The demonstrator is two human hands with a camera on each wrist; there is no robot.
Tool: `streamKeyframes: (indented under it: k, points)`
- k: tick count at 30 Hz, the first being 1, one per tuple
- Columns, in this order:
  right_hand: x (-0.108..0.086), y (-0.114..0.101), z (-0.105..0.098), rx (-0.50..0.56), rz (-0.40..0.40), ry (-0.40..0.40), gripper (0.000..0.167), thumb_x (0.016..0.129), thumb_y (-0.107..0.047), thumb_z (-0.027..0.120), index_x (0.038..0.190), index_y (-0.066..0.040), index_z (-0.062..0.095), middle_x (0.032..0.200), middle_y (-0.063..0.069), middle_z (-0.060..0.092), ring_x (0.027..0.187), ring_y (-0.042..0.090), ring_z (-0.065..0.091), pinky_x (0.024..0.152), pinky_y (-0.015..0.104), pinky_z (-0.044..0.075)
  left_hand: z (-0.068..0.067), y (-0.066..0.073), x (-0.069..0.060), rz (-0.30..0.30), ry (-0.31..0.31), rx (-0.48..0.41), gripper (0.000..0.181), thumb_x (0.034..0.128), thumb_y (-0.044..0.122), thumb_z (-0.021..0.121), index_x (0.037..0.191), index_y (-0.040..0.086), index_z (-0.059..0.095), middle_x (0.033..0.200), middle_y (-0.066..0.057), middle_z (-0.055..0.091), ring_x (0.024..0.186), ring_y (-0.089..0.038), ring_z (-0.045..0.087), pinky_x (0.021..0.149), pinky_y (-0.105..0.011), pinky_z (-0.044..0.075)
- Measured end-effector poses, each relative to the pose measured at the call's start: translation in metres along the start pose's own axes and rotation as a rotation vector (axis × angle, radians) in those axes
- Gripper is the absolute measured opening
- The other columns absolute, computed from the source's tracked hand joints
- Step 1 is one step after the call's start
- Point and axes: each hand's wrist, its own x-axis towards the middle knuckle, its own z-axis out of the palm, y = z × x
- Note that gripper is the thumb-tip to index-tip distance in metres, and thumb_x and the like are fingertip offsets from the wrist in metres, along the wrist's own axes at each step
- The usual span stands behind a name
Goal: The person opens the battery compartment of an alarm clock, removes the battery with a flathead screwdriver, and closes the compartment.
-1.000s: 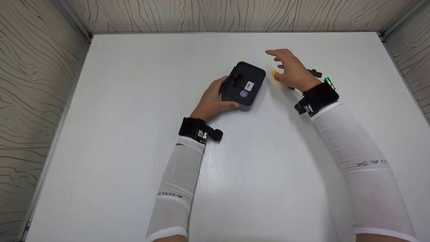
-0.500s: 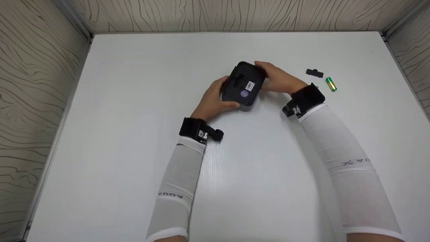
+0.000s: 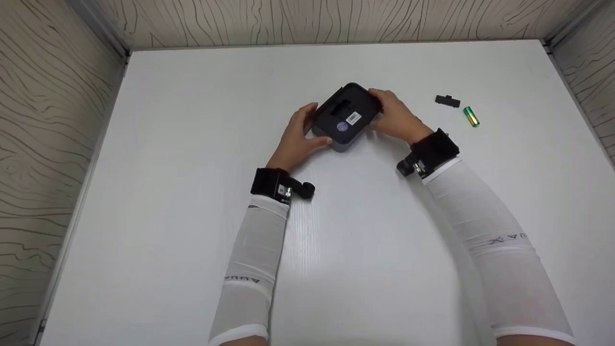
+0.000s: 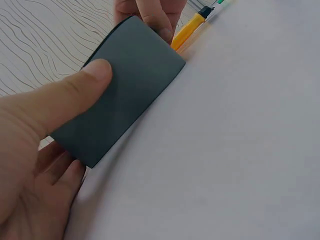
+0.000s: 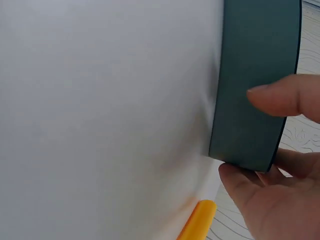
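Note:
A black box-shaped device [image 3: 338,129] with rounded corners lies underside up in the head view. Its back shows an open battery recess [image 3: 342,108], a white barcode label and a round purple sticker. My left hand [image 3: 294,137] grips its left end, thumb on the near side, as the left wrist view also shows. Round the other end, my right hand [image 3: 395,117] holds on, with its thumb on the side wall in the right wrist view. A yellow-handled screwdriver [image 4: 190,31] lies beyond the device in the left wrist view; the right hand hides it from the head view.
A small black battery cover [image 3: 447,101] and a green-and-gold battery [image 3: 471,117] lie on the white table [image 3: 355,230], right of my right hand. Wood-patterned panels [image 3: 307,21] stand along the back and sides.
My right hand has come left from above the yellow handle and taken hold of the device's right end. Since half a second ago, the device has shifted and turned slightly between both hands.

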Motion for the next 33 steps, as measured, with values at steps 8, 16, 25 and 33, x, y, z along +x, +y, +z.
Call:
streamKeyframes:
  k: [8,16,25,33]
  points:
    - [-0.008,0.000,0.010,-0.026,0.040,0.083,0.087,0.083,0.002,0.067,0.156,0.009,0.022,0.156,0.030,0.029,0.147,0.040,0.029,0.123,0.046,0.022,-0.003,-0.001,0.004,0.003,0.056,-0.127,0.078,0.0882,-0.003,0.074,0.154,0.004,0.034,0.158,-0.014,0.037,0.147,-0.020,0.037,0.113,-0.014,0.030]
    - [-0.015,-0.005,0.017,0.001,0.057,0.122,0.083,0.084,-0.003,0.069,0.155,0.008,0.026,0.152,0.029,0.034,0.142,0.037,0.035,0.121,0.045,0.026,-0.004,0.001,0.003,-0.062,0.095,-0.102,0.067,0.0957,0.002,0.062,0.156,0.010,0.036,0.160,-0.005,0.038,0.147,-0.011,0.034,0.112,-0.012,0.028]
    - [-0.020,-0.013,0.024,0.056,0.083,0.101,0.077,0.083,-0.010,0.078,0.144,0.005,0.034,0.142,0.027,0.045,0.131,0.035,0.044,0.115,0.046,0.033,-0.012,-0.001,-0.001,-0.077,0.047,-0.062,0.077,0.0921,0.005,0.051,0.163,0.015,0.021,0.168,-0.001,0.021,0.151,-0.007,0.023,0.115,-0.011,0.021]
    - [-0.025,-0.018,0.029,0.049,0.087,0.115,0.072,0.082,-0.012,0.081,0.137,0.006,0.037,0.139,0.028,0.045,0.128,0.036,0.044,0.114,0.048,0.034,-0.015,-0.003,-0.001,-0.058,-0.045,-0.025,0.101,0.0842,0.013,0.066,0.164,0.014,0.004,0.171,-0.003,0.006,0.154,-0.008,0.011,0.116,-0.011,0.016]
